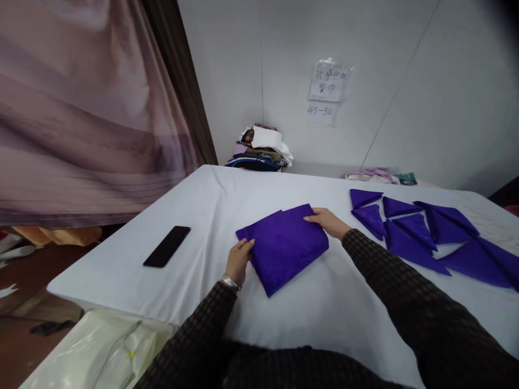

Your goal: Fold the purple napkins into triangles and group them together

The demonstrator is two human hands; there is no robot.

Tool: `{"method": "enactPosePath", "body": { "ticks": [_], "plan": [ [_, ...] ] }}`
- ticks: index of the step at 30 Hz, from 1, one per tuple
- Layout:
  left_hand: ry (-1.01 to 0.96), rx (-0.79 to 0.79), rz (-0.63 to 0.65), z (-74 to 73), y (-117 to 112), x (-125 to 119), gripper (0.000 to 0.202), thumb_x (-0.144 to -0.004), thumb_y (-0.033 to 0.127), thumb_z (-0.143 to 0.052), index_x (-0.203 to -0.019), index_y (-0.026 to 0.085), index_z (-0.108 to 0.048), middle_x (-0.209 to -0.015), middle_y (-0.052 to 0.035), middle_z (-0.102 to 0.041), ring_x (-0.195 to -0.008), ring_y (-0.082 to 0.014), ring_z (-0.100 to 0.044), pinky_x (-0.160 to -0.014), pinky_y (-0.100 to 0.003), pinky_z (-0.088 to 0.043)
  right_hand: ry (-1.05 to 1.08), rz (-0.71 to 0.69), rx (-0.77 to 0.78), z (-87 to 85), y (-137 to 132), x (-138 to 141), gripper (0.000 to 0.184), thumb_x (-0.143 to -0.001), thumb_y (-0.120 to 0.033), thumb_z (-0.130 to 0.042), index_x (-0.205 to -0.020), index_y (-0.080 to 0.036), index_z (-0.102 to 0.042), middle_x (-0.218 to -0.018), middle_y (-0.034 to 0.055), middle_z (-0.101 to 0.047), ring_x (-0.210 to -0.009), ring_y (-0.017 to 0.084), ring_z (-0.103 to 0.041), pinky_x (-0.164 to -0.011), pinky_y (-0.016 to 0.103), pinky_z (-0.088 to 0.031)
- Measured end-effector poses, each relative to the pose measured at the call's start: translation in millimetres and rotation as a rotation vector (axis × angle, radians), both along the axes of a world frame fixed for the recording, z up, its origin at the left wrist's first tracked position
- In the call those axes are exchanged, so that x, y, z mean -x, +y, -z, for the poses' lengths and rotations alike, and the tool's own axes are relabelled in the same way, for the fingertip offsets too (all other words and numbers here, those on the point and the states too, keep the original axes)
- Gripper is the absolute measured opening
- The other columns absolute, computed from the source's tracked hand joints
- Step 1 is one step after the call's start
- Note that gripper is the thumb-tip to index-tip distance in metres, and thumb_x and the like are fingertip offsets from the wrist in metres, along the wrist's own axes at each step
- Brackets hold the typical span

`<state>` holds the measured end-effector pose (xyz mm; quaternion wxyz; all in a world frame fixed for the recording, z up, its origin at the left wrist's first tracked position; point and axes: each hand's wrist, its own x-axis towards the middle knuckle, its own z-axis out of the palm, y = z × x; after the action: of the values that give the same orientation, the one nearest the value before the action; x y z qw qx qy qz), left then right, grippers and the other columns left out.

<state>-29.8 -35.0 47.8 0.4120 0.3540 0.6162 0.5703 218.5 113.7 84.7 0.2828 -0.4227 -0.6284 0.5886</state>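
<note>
A folded purple cloth napkin [286, 248] is in front of me over the white-covered table [194, 216], turned at a slant. My left hand [238, 260] pinches its left edge between thumb and fingers. At the upper right corner, my right hand [326, 221] grips the same napkin, thumb on top. The fingers beneath the cloth are hidden. To the right lie several purple napkins folded into triangles [368, 219], with larger purple cloth [482, 262] beyond them.
A black phone [167, 247] lies on the table's left part. Behind the table's far edge is a stack of folded clothes [261, 148]. A handwritten sign [327, 81] hangs on the wall. A pink curtain [89, 108] hangs at left, and clear plastic bags [105, 351] sit below the near-left edge.
</note>
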Motion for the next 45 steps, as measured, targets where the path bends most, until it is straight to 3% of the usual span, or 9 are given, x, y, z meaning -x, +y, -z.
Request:
{"method": "enactPosePath", "body": {
  "ticks": [7,10,14,19,24,34,38,42,45],
  "plan": [
    [0.337,0.084,-0.066,29.0,38,44,0.017,-0.063,0.03,-0.058,-0.052,0.02,-0.052,-0.048,0.0051,-0.046,-0.053,-0.0119,-0.046,-0.058,-0.025,-0.037,-0.286,0.102,-0.09,50.9,47,61,0.002,-0.067,-0.014,-0.062,-0.065,-0.013,-0.061,-0.058,0.0004,-0.064,-0.055,0.014,-0.058,-0.054,0.023,-0.045],
    [0.582,0.139,-0.07,32.3,38,50,0.01,-0.069,0.029,-0.056,-0.063,0.022,-0.059,-0.057,0.0025,-0.056,-0.061,-0.0157,-0.053,-0.062,-0.027,-0.039,-0.392,0.1,-0.167,63.4,56,69,0.003,-0.067,-0.014,-0.061,-0.064,-0.014,-0.062,-0.059,-0.0002,-0.063,-0.057,0.013,-0.057,-0.055,0.023,-0.042],
    [0.86,0.26,-0.051,31.7,36,54,0.018,-0.078,0.03,-0.048,-0.084,0.022,-0.064,-0.075,-0.0021,-0.066,-0.073,-0.0197,-0.061,-0.064,-0.028,-0.041,-0.494,0.072,-0.266,69.6,62,76,0.01,-0.068,-0.017,-0.062,-0.078,-0.016,-0.066,-0.071,0.0003,-0.066,-0.066,0.015,-0.059,-0.061,0.023,-0.042],
    [0.922,0.34,-0.04,30.0,38,56,0.032,-0.079,0.028,-0.047,-0.109,0.022,-0.058,-0.085,-0.0028,-0.069,-0.08,-0.0211,-0.063,-0.064,-0.028,-0.042,-0.599,0.073,-0.368,70.8,62,84,0.028,-0.072,-0.022,-0.061,-0.099,-0.019,-0.065,-0.085,0.0023,-0.067,-0.076,0.017,-0.06,-0.066,0.024,-0.042],
    [0.943,0.336,-0.023,29.3,39,57,0.039,-0.08,0.027,-0.047,-0.119,0.022,-0.051,-0.087,-0.0021,-0.068,-0.081,-0.0201,-0.063,-0.065,-0.027,-0.042,-0.693,0.093,-0.416,72.5,61,85,0.037,-0.076,-0.024,-0.059,-0.113,-0.019,-0.06,-0.087,0.0041,-0.067,-0.077,0.019,-0.06,-0.066,0.026,-0.041],
    [0.952,0.316,-0.053,32.8,41,57,0.038,-0.079,0.022,-0.048,-0.117,0.024,-0.052,-0.087,-0.0005,-0.066,-0.082,-0.018,-0.062,-0.066,-0.027,-0.044,-0.747,0.113,-0.511,78.1,60,79,0.04,-0.079,-0.024,-0.057,-0.118,-0.017,-0.056,-0.087,0.0034,-0.067,-0.08,0.018,-0.06,-0.068,0.026,-0.042],
    [0.94,0.297,-0.09,35.2,41,57,0.043,-0.077,0.019,-0.049,-0.12,0.02,-0.05,-0.098,-0.0039,-0.065,-0.089,-0.0192,-0.061,-0.071,-0.029,-0.047,-0.744,0.098,-0.581,74.3,56,78,0.039,-0.081,-0.024,-0.055,-0.118,-0.014,-0.056,-0.096,0.0078,-0.065,-0.091,0.02,-0.058,-0.079,0.031,-0.044],
    [0.915,0.245,-0.135,38.3,41,60,0.043,-0.076,0.017,-0.05,-0.119,0.018,-0.052,-0.099,-0.0055,-0.063,-0.09,-0.0187,-0.061,-0.075,-0.029,-0.048,-0.676,0.032,-0.705,69.1,37,80,0.038,-0.083,-0.024,-0.053,-0.119,-0.013,-0.056,-0.117,0.0112,-0.059,-0.109,0.022,-0.051,-0.096,0.036,-0.039],
    [0.871,0.193,-0.178,40.7,41,65,0.036,-0.078,0.018,-0.049,-0.114,0.017,-0.055,-0.096,-0.0051,-0.063,-0.086,-0.0172,-0.061,-0.075,-0.028,-0.048,-0.543,-0.104,-0.846,66.6,7,85,0.037,-0.084,-0.027,-0.051,-0.119,-0.015,-0.057,-0.121,0.0114,-0.057,-0.115,0.023,-0.049,-0.101,0.04,-0.036]
  ]
}}
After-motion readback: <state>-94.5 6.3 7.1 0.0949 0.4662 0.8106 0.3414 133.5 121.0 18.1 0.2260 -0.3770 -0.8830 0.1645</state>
